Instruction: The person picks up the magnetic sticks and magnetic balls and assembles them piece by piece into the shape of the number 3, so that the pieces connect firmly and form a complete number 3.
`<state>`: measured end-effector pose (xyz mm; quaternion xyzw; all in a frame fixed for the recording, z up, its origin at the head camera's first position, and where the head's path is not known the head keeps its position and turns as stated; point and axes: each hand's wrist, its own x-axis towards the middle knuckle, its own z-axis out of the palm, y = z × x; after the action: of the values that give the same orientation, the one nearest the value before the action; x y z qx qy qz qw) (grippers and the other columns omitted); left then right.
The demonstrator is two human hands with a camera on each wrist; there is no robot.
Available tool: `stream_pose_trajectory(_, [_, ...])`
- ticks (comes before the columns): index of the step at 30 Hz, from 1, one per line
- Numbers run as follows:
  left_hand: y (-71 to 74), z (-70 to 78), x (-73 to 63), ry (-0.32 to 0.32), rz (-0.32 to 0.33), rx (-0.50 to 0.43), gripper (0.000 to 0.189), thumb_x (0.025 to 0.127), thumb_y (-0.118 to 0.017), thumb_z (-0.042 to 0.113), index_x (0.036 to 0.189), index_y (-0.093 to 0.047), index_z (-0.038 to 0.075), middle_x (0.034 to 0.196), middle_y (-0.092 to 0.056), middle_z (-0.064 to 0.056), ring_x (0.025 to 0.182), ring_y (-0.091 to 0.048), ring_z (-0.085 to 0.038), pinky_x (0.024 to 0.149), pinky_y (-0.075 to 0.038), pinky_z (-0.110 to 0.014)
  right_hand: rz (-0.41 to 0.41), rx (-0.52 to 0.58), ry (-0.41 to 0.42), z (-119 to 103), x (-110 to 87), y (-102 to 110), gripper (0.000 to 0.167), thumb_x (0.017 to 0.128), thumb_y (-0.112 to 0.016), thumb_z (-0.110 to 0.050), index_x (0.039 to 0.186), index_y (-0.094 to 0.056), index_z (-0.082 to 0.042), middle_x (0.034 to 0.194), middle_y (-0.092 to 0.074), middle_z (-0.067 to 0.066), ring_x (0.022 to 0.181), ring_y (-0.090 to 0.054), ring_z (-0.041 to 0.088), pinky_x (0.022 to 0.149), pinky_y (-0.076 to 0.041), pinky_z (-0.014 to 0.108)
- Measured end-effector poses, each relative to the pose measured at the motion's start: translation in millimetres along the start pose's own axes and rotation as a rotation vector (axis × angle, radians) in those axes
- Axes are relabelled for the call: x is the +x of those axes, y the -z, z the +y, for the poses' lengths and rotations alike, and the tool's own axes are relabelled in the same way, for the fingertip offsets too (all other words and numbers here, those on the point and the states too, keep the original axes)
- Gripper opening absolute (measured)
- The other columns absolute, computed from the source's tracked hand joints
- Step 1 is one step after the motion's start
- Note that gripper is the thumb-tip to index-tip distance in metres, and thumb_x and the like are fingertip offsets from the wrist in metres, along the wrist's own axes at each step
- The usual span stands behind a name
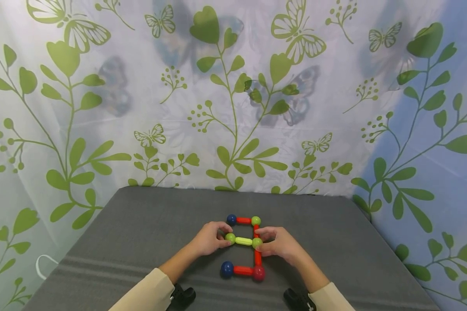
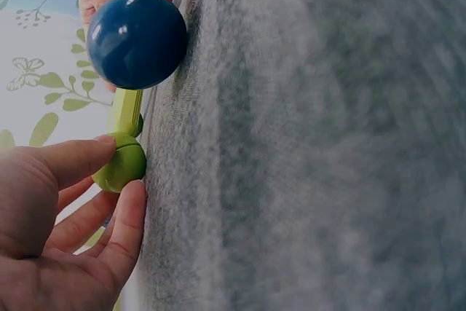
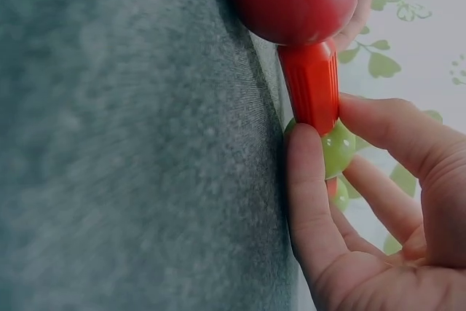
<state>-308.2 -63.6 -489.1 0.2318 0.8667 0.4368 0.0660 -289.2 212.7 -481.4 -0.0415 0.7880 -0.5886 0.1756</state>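
Observation:
A flat figure of balls and rods lies on the grey cloth. My left hand (image 1: 211,237) pinches the green ball (image 2: 120,164) at the left end of the yellow-green rod (image 1: 244,241) between thumb and fingers. At that rod's other end, my right hand (image 1: 279,244) grips the middle green ball (image 3: 338,149), its fingers beside the red rod (image 3: 312,85). Nearer to me, a red ball (image 1: 258,273) joins a red rod (image 1: 243,270) that ends in a blue ball (image 1: 227,269). At the far end, another green ball (image 1: 256,221) and red rod (image 1: 243,220) lead to a dark blue ball (image 1: 231,219).
Grey cloth (image 1: 148,233) covers the table around the figure. Behind the table hangs a pale curtain (image 1: 233,129) with green leaves and butterflies. A thin white loop (image 1: 39,265) shows past the table's left edge.

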Motion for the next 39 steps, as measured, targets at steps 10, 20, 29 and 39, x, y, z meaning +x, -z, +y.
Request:
stream_pose_trajectory(10, [0.9,-3.7,6.3,0.024,-0.003,-0.035,0.027,0.087,-0.081,0.008,0.112,-0.071,0.007,0.107,-0.071,-0.010,0.069,-0.066,-0.011,0.058,-0.053,-0.027,0.049,0.046,-0.011,0,7.4,-2,0.059,0.082,-0.082,0.000,0.137,-0.061,0.000,0.122,-0.062,0.023,0.088,-0.072,0.023,0.079,-0.063,0.043])
stream_pose_trajectory(20, [3.2,-5.3,7.8,0.022,0.031,-0.015,0.024,0.087,-0.082,0.010,0.108,-0.072,0.008,0.105,-0.072,-0.008,0.072,-0.063,-0.011,0.060,-0.051,-0.026,0.105,0.086,-0.012,0,12.0,-6,0.058,0.082,-0.081,0.002,0.136,-0.061,0.001,0.118,-0.063,0.022,0.085,-0.073,0.023,0.078,-0.063,0.043])
stream_pose_trajectory(29, [2.2,-5.7,6.4,0.041,0.040,-0.011,0.023,0.086,-0.083,0.011,0.107,-0.072,0.011,0.105,-0.072,-0.007,0.075,-0.064,-0.012,0.063,-0.052,-0.026,0.110,0.106,-0.014,-1,9.8,-9,0.057,0.084,-0.080,0.002,0.137,-0.061,0.002,0.115,-0.063,0.020,0.085,-0.074,0.022,0.078,-0.063,0.043])
stream_pose_trajectory(39, [5.2,-1.9,7.5,0.063,0.032,-0.049,0.028,0.088,-0.081,0.009,0.114,-0.071,0.005,0.106,-0.071,-0.010,0.069,-0.066,-0.011,0.060,-0.054,-0.028,0.117,0.104,-0.019,-5,13.0,-10,0.057,0.084,-0.080,0.003,0.138,-0.061,0.001,0.117,-0.062,0.022,0.086,-0.075,0.023,0.078,-0.063,0.044])
